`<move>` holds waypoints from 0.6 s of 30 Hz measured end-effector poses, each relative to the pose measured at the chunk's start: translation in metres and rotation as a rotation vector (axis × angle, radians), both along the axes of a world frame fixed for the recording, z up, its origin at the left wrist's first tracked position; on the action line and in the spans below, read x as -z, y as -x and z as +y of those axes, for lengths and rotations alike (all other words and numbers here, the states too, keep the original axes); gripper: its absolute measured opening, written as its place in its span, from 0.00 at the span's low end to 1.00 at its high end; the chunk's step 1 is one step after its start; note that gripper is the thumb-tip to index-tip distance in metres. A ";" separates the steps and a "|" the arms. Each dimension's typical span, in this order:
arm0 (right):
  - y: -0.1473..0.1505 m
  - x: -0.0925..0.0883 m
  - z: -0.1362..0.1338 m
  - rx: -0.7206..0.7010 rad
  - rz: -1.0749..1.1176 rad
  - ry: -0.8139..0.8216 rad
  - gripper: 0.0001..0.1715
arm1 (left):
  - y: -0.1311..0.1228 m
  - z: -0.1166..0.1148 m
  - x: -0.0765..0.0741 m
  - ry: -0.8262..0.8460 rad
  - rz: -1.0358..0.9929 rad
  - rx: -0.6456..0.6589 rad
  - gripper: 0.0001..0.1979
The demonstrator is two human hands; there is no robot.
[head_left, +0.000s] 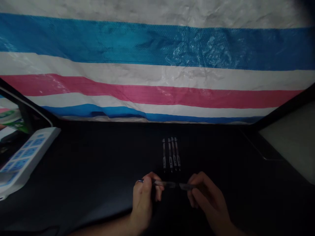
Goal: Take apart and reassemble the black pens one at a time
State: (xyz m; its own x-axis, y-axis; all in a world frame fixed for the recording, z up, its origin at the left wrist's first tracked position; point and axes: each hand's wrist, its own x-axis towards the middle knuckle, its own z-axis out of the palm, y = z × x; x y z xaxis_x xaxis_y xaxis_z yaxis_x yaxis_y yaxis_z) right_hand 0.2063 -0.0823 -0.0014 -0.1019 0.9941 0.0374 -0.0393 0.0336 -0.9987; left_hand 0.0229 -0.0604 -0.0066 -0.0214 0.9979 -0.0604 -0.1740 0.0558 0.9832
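Observation:
My left hand [145,193] is closed around one end of a slim pen [167,184], its thumb pressed along the barrel. The pen lies nearly level above the dark table. At its other end, my right hand [206,193] pinches a greyish end piece [184,186] between thumb and fingers. A dark stretch separates that piece from the clear barrel; whether the two are joined I cannot tell. Just beyond my hands, several similar pens [171,154] lie side by side on the table, one slightly apart on the left.
The black tabletop [103,157] is dimly lit. A white power strip [31,154] with blue socket faces lies at the left edge. Striped plastic sheeting [157,95] hangs along the back. Dark frame bars [285,108] slope down at both sides.

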 end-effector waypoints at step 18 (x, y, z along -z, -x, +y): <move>-0.020 0.003 0.008 0.322 0.345 0.005 0.06 | -0.001 0.008 -0.007 0.015 0.004 -0.061 0.32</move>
State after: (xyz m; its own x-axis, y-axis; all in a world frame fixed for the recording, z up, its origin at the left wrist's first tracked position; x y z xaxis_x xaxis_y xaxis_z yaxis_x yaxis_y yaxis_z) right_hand 0.2259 -0.0745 -0.0041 0.2287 0.9734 0.0097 -0.3575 0.0932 -0.9293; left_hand 0.0234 -0.0526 0.0004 -0.0828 0.9937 -0.0754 -0.1736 0.0601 0.9830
